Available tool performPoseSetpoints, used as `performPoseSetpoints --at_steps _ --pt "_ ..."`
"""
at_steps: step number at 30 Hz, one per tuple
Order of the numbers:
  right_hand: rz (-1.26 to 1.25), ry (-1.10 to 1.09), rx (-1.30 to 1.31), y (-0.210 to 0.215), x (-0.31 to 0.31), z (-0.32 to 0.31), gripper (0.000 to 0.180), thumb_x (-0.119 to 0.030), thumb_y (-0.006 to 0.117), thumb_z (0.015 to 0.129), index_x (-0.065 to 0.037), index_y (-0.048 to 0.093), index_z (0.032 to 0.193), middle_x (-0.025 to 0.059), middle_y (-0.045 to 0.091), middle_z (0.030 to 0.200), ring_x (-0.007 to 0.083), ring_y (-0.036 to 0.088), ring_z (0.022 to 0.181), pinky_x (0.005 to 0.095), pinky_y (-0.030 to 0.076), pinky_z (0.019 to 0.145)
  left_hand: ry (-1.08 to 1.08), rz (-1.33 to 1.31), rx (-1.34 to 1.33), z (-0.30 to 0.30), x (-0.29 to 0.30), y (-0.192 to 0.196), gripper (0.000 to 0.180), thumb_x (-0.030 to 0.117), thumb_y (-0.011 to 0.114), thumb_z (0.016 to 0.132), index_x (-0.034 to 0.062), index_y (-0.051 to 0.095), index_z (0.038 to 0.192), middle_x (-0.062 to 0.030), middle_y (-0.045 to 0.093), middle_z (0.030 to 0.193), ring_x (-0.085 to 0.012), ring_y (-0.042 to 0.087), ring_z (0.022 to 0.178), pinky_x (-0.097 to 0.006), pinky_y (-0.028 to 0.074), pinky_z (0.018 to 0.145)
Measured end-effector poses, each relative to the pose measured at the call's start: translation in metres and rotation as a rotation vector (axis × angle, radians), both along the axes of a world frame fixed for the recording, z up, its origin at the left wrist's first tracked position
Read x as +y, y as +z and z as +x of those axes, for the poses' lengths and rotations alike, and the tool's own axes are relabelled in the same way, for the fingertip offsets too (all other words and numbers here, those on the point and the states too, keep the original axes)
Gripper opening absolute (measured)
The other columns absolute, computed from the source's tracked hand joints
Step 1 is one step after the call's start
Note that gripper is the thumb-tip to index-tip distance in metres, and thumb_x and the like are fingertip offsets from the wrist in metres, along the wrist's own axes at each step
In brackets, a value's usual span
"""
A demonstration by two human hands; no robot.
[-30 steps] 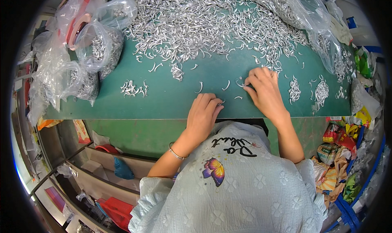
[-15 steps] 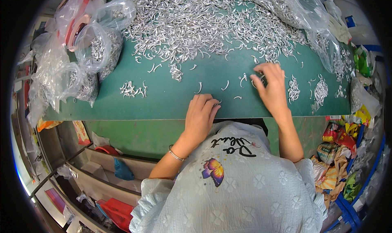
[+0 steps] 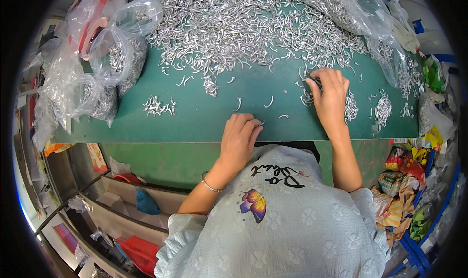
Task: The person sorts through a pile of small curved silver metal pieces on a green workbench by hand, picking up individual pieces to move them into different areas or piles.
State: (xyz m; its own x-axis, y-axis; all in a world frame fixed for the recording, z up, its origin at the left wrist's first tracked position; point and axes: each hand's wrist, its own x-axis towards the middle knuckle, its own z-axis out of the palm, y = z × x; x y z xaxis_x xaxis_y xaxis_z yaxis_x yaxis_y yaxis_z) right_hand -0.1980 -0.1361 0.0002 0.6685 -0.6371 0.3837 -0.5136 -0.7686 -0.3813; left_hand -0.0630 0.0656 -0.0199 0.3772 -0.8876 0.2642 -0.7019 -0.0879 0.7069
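Small curved silvery metal pieces lie heaped [image 3: 229, 29] over the far part of the green table [image 3: 195, 117]. Near the front edge my left hand [image 3: 238, 136] rests with its fingers curled, and the end of one curved metal piece [image 3: 260, 124] pokes out at its fingertips. Farther right, my right hand [image 3: 331, 95] reaches to the heap's near fringe. Its thumb and forefinger are drawn together by some loose pieces; what they pinch is too small to make out. A few curved pieces [image 3: 306, 99] lie beneath its thumb. Single pieces [image 3: 268, 101] are scattered between the hands.
Small piles of pieces stand right of my right hand, one nearby [image 3: 350, 107] and one farther out [image 3: 383, 109]. Another pile [image 3: 159, 106] lies at left. Filled clear plastic bags [image 3: 127, 58] crowd the left end; another bag [image 3: 360, 15] lies at far right.
My right hand has moved slightly away from me and its fingertips have come together. Several pieces now show on the table beneath its thumb. My left hand has barely moved.
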Motion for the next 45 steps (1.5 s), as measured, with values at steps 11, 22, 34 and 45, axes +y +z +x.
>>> performPoseSetpoints --at_steps 11,22,34,45 --pt "0.192 0.256 0.116 0.007 0.029 -0.008 0.011 -0.008 0.070 0.080 -0.004 0.062 0.086 0.0069 0.054 0.094 0.0266 0.050 0.093 0.0393 0.036 0.083 0.040 -0.019 0.005 0.001 0.004 -0.005 0.020 0.003 0.073 0.077 0.0031 0.064 0.094 -0.0088 0.058 0.096 -0.0283 0.054 0.088 -0.038 0.042 0.074" --pt "0.183 0.365 0.208 0.002 0.051 -0.009 0.020 -0.011 0.071 0.079 -0.005 0.061 0.096 0.0070 0.054 0.093 0.0253 0.051 0.091 0.0377 0.037 0.082 0.036 0.021 -0.014 0.003 0.003 0.001 0.026 0.002 0.074 0.077 0.0037 0.064 0.101 -0.0094 0.056 0.101 -0.0280 0.054 0.089 -0.039 0.042 0.076" --pt "0.110 -0.041 -0.030 0.004 0.033 -0.041 0.032 -0.013 0.077 0.076 -0.002 0.062 0.102 0.0129 0.058 0.105 0.0340 0.054 0.095 0.0414 0.041 0.084 0.031 -0.033 -0.009 -0.008 -0.008 0.008 0.033 0.000 0.075 0.075 0.0034 0.065 0.106 -0.0111 0.058 0.107 -0.0298 0.055 0.094 -0.039 0.044 0.082" --pt "0.485 -0.040 -0.289 -0.003 -0.017 -0.005 0.017 0.002 0.064 0.086 0.000 0.064 0.103 0.0110 0.063 0.095 0.0223 0.064 0.079 0.0318 0.052 0.071 -0.291 0.018 -0.058 -0.041 -0.041 -0.010 0.026 0.000 0.066 0.078 0.0008 0.063 0.104 -0.0113 0.056 0.102 -0.0294 0.055 0.090 -0.038 0.044 0.075"
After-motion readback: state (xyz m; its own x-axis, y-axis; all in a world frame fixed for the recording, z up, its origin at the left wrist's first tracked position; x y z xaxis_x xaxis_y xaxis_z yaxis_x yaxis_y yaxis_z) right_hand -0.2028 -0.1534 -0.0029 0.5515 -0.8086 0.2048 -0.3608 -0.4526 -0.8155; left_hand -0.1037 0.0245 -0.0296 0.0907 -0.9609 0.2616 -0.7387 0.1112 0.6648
